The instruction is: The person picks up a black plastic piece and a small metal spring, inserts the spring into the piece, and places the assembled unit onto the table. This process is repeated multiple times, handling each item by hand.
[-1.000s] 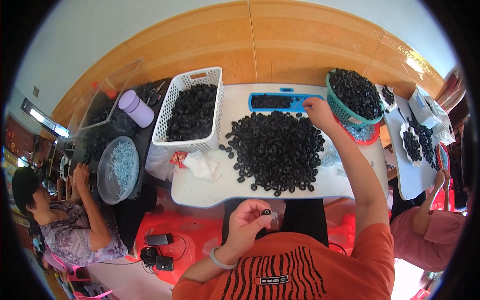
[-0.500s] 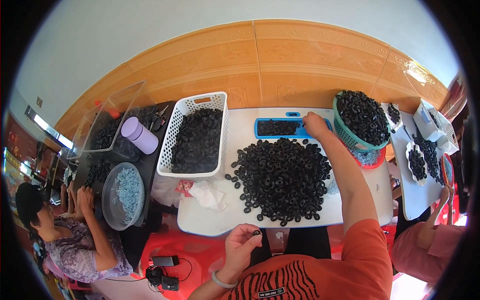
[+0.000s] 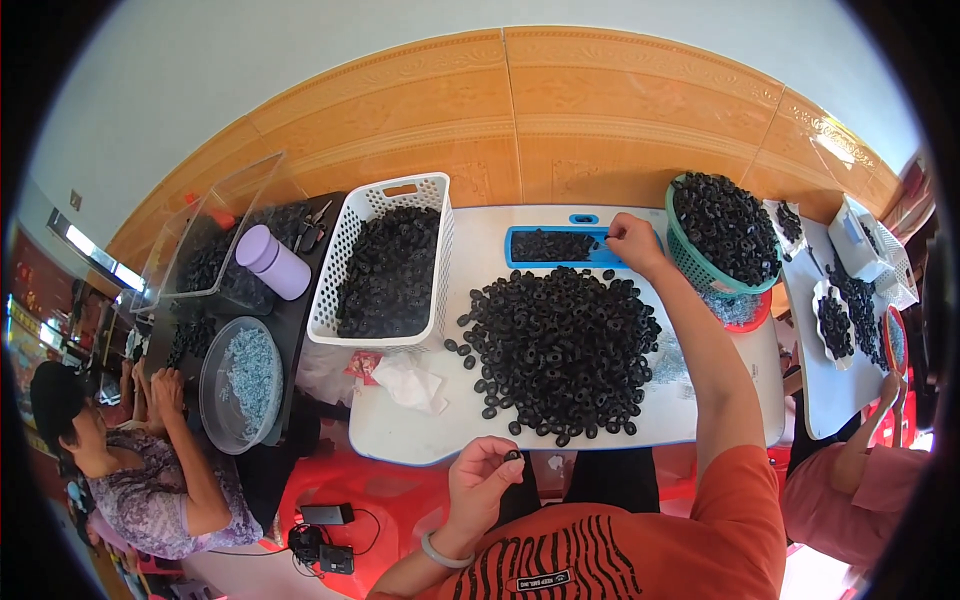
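Observation:
Near the table's front edge, my left hand (image 3: pixel 485 480) pinches a small black oval ring (image 3: pixel 513 456) between thumb and fingertips. My right arm reaches across the table, and my right hand (image 3: pixel 634 243) is at the right part of a shallow blue tray (image 3: pixel 514 262). Its fingers are pressed together; whatever is in them is too small to make out. Small dark pieces (image 3: pixel 552 245) cover the left and middle of the tray. Between my hands lies a large heap of black oval rings (image 3: pixel 560 350) on the white table (image 3: pixel 400 440).
A white basket (image 3: pixel 444 262) of black parts stands left, a green basket (image 3: pixel 680 245) heaped with black rings right, above a red basin (image 3: pixel 755 318) of light-blue bits. Crumpled tissue (image 3: pixel 410 385) lies front left. Co-workers sit at both sides, the left one beside a clear bowl (image 3: pixel 212 400).
My right hand remains at the blue tray, its fingers slightly shifted. My left hand still pinches the ring. The whole view has moved slightly.

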Demonstrator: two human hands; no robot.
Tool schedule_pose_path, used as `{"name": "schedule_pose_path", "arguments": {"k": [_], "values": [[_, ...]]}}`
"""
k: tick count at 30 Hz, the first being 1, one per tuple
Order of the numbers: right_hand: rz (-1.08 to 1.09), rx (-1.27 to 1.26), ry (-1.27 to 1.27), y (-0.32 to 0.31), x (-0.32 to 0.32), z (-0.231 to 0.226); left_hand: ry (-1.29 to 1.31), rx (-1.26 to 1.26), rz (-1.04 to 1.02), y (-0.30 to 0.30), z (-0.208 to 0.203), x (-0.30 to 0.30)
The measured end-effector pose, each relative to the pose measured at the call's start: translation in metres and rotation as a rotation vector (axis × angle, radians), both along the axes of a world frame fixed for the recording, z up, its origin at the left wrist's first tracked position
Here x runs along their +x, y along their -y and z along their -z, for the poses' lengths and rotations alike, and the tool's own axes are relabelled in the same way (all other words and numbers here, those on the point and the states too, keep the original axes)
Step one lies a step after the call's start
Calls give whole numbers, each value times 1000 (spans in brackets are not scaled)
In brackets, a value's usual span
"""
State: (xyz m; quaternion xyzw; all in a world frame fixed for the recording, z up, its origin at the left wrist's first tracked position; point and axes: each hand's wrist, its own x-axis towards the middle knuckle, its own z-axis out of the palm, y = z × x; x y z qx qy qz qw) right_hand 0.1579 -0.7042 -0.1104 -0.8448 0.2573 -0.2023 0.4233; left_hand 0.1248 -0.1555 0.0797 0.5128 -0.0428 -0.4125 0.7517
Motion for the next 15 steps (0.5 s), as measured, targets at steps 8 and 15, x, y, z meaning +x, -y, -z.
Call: {"name": "schedule_pose_path", "arguments": {"k": [8, 15], "values": [[-230, 798, 263, -247, -58, -147, 14, -88, 4, -58, -9, -7], [-575, 825, 307, -445, -138, -198, 80, -216, 150, -122, 12, -23]]}}
